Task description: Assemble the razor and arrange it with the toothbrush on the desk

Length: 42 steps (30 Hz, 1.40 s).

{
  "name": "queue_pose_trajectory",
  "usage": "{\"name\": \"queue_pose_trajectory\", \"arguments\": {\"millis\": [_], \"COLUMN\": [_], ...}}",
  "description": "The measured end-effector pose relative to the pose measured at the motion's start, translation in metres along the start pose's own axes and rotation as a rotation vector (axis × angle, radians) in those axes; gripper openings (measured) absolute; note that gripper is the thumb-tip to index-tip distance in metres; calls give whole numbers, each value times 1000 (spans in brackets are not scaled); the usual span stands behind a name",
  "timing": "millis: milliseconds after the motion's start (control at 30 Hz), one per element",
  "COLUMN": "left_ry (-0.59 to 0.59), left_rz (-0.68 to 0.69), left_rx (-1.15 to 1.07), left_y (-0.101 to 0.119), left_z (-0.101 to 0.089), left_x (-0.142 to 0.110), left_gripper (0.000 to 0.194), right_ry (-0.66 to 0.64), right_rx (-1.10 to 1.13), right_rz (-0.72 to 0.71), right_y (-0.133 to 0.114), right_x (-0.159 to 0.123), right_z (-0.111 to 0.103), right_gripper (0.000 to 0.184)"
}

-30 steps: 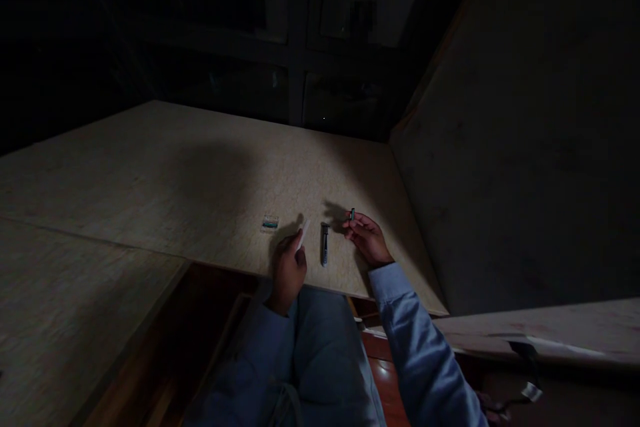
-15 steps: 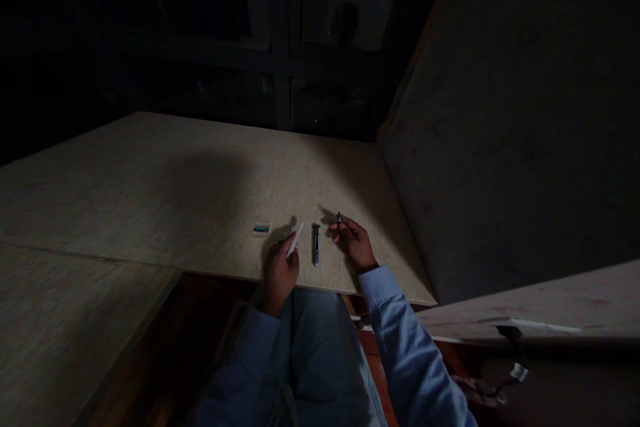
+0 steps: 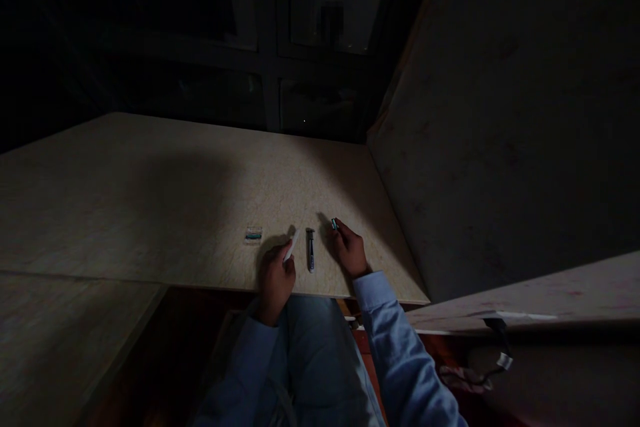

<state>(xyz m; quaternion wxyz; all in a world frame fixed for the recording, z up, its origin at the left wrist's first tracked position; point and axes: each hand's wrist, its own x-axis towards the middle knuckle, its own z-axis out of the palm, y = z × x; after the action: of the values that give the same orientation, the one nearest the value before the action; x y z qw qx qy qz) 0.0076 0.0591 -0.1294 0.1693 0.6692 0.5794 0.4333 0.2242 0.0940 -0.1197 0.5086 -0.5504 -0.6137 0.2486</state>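
My left hand is closed around a slim white stick-like object, its upper end pointing away from me; its kind is hard to make out in the dim light. Between both hands a razor lies on the table, head away from me and handle towards me. My right hand pinches a small teal and dark razor cartridge at the fingertips, held a little above the table. Left of my left hand sits a small clear plastic case with a teal strip inside.
The pale stone-patterned table reaches back to a dark window. A wall panel rises along the right side. Below the front edge are my legs, and a cable hangs at the lower right.
My right hand has turned the razor cartridge so that its teal face shows. The view has shifted slightly; the white object, razor and case stay in about the same places.
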Motion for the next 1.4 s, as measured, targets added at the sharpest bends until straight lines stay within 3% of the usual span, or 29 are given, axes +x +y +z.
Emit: {"name": "queue_pose_trajectory", "arguments": {"millis": [233, 500, 800, 1100, 1400], "left_ry": [-8, -41, -64, -33, -24], "left_rz": [2, -56, -168, -160, -185], "left_rx": [12, -49, -259, -272, -294], "left_y": [2, 3, 3, 2, 1], "left_z": [1, -3, -11, -10, -6], "left_x": [3, 5, 9, 8, 7], "left_gripper": [39, 39, 33, 31, 31], "right_ry": [-130, -180, -157, -73, -70], "right_rx": [-384, -481, -485, -374, -278], "right_rz": [-152, -180, -194, -152, -106], "right_y": [-2, -4, -8, -6, -11], "right_x": [-6, -6, -6, -5, -5], "right_z": [0, 1, 1, 0, -1], "right_gripper": [44, 42, 39, 40, 33]}}
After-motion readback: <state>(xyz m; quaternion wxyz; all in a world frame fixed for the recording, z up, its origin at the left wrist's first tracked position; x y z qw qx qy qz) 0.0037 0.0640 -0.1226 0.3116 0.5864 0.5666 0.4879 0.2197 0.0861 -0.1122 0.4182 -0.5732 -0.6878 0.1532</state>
